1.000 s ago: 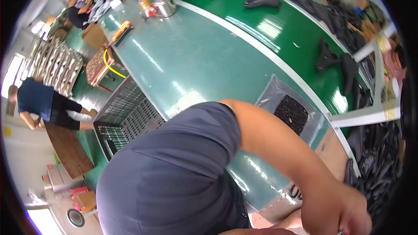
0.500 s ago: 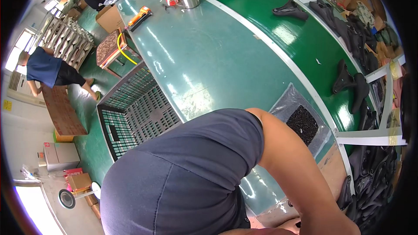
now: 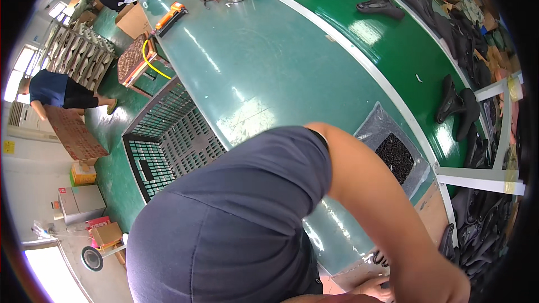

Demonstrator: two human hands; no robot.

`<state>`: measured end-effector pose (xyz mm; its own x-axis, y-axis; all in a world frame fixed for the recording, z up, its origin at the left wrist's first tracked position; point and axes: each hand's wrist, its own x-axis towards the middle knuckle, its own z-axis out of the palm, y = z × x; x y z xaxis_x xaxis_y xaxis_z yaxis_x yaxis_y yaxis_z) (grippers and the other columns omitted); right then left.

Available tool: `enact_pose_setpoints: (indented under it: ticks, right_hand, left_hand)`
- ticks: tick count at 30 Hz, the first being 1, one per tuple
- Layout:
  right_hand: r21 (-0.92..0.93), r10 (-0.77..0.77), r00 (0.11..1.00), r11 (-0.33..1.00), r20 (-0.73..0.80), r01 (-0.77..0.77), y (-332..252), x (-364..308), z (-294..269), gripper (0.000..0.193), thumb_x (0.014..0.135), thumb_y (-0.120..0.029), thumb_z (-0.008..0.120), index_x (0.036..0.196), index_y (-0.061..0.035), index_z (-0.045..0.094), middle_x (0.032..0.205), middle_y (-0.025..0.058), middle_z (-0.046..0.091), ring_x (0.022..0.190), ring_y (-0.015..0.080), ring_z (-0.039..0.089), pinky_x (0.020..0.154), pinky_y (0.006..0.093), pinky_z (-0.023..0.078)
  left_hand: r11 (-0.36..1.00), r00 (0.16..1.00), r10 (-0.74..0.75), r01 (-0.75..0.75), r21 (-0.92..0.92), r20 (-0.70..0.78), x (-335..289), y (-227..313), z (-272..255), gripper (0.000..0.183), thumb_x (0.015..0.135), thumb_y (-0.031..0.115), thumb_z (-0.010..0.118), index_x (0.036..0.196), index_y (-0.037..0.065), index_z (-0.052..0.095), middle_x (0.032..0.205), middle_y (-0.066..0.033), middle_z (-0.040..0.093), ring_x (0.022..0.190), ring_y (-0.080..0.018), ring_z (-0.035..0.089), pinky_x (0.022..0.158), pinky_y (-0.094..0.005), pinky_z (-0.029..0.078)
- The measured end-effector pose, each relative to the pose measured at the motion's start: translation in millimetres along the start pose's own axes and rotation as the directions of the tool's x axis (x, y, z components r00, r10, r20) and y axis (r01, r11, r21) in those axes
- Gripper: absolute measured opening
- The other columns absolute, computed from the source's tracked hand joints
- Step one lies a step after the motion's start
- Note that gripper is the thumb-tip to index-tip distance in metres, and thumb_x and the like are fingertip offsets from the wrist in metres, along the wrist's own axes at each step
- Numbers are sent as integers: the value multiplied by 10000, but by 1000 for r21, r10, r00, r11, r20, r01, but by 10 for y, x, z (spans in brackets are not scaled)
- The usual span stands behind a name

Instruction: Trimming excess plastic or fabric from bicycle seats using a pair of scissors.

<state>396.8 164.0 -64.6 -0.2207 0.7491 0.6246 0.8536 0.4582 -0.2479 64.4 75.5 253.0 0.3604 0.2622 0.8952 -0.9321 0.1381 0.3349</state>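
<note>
Leaning further over the worktop (image 3: 264, 73), I fill most of the view with my own shoulder and dark sleeve (image 3: 236, 213), much as half a second ago, though the whole scene has swung a little: the grey slatted crate (image 3: 168, 140) on the floor to my left now sits slightly higher and the far end of the worktop has slid up out of the top edge. My right arm (image 3: 382, 219) runs down along the worktop's near edge toward the lower right corner, where my right hand (image 3: 443, 286) is cut off by the rim, so I cannot tell how far that grip is closed or what it has. My left hand (image 3: 373, 287) shows only as fingers at the bottom edge, near a scrap of clear plastic; its grip I cannot tell either. The clear bag of small black parts (image 3: 396, 157) lies flat on the worktop just beyond my arm, unmoved. Black saddle-shaped pieces (image 3: 457, 104) rest on the green belt (image 3: 359, 17) beyond it.
</note>
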Motion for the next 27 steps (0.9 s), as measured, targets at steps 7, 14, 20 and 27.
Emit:
enact_pose_setpoints:
  ticks: [7, 14, 20, 27]
  right_hand:
    - [24, -8, 997, 1000, 82, 6, -485, -117, -346, 377, 1038, -201, 673, 1335, 29, 641, 1304, 194, 667, 1222, 364, 620, 1064, 462, 482]
    - [46, 57, 940, 996, 337, -77, -867, -130, -175, 450, 973, -222, 665, 1325, 57, 624, 1421, 232, 590, 1261, 445, 568, 1053, 546, 468]
    - [4, 26, 956, 1000, 292, -29, -946, -89, -190, 404, 983, -143, 633, 1333, 57, 603, 1464, 274, 534, 1317, 472, 534, 1116, 544, 436]
    - [12, 148, 946, 987, 289, -158, -988, -47, -158, 459, 964, -178, 639, 1337, 84, 576, 1497, 305, 492, 1349, 500, 494, 1141, 580, 397]
  left_hand:
    - [7, 883, -31, 470, 883, -469, -1521, 1310, -954, 159, 805, 133, 758, 957, 101, 787, 900, -42, 708, 853, -196, 700, 743, -345, 548]
    - [-833, 621, 515, 524, -176, -590, -3595, 3425, -1904, 330, 738, 80, 693, 1060, 96, 762, 1172, -138, 676, 1138, -356, 648, 957, -459, 559]
    - [-486, 133, 830, 651, -583, -542, -4042, 4128, -2380, 511, 946, 280, 705, 1387, 79, 542, 1404, -223, 533, 1270, -436, 594, 1053, -513, 535]
    - [-430, 132, 857, 718, -548, -499, -4312, 4231, -2555, 454, 943, 313, 757, 1306, 100, 588, 1345, -203, 583, 1177, -419, 653, 1018, -506, 546]
